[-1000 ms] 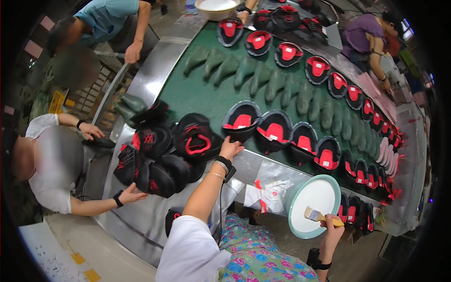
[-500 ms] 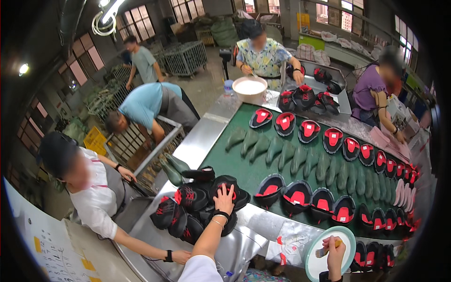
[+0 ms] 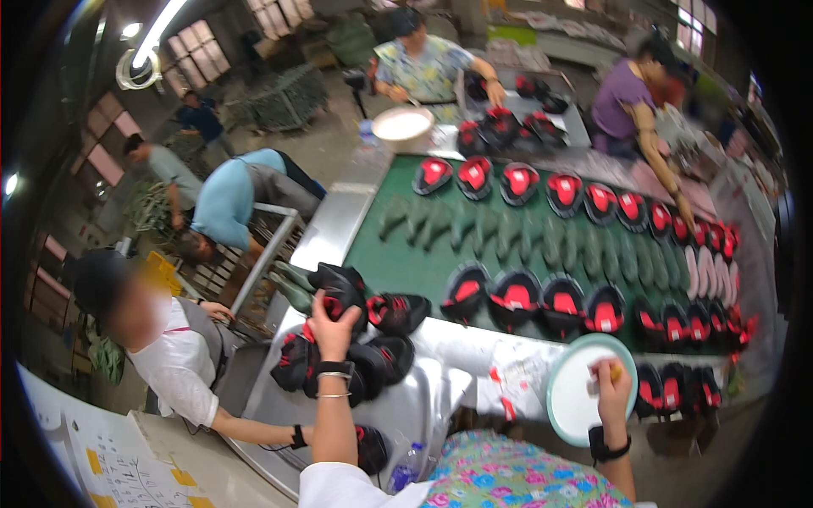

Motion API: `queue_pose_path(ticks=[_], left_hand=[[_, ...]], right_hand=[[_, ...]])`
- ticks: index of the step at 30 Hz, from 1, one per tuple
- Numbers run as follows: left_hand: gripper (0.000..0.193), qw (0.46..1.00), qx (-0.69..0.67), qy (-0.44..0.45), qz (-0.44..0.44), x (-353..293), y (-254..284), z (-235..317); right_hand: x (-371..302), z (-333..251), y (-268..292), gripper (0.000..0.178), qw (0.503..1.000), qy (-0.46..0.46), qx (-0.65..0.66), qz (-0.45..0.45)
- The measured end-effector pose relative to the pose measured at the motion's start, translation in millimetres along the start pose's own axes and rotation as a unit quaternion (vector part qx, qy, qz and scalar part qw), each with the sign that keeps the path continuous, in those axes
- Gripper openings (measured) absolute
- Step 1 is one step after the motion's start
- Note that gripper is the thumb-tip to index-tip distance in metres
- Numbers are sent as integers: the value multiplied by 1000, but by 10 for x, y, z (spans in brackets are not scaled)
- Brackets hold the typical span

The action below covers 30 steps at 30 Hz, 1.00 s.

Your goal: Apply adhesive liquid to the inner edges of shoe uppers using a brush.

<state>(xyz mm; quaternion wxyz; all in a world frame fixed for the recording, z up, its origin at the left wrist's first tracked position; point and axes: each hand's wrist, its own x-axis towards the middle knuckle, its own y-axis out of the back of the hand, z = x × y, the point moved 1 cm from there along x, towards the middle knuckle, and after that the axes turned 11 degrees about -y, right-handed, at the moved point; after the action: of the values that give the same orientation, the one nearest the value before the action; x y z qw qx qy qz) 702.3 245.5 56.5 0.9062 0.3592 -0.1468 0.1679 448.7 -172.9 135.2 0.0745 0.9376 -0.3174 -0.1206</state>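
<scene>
My left hand (image 3: 333, 328) grips a black shoe upper (image 3: 340, 289), thumb and fingers apart around its near side, over a pile of similar uppers. One with red laces (image 3: 398, 313) lies just right of it, and more black uppers (image 3: 379, 362) are heaped below on the metal tray (image 3: 428, 389). My right hand (image 3: 611, 388) is closed around a brush (image 3: 616, 372) over a pale-green-rimmed bowl (image 3: 566, 423) of white liquid. Only a yellowish bit of the handle shows; the bristles are blurred.
A green conveyor belt (image 3: 373, 254) carries rows of black-and-red uppers and green shoe lasts (image 3: 508, 237). At left, a co-worker's arm (image 3: 254, 430) reaches to an upper below my left forearm. Across the belt, another person stands by a white-filled basin (image 3: 403, 125). A bottle (image 3: 408, 466) stands near me.
My left hand has moved left and up from the pile's right side and now holds an upper. The view has shifted. My right hand stays over the bowl with the brush.
</scene>
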Motion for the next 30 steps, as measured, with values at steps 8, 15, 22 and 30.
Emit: queue_pose_path(ticks=[8, 15, 22, 30], left_hand=[[87, 801, -522, 79, -281, -1519, -84, 1375], [102, 726, -589, 19, -355, -1981, -173, 1727], [111, 711, -560, -17, -425, -1901, -143, 1322], [117, 794, -472, -182, -337, -2067, -281, 1736]], right_hand=[[-107, -321, -578, 20, 937, 235, -200, -162], [-286, -222, -496, 37, 890, 211, -263, -307], [-400, -257, -459, 46, 883, 185, -212, -375], [-559, -61, -223, 40, 862, 196, -308, -353]])
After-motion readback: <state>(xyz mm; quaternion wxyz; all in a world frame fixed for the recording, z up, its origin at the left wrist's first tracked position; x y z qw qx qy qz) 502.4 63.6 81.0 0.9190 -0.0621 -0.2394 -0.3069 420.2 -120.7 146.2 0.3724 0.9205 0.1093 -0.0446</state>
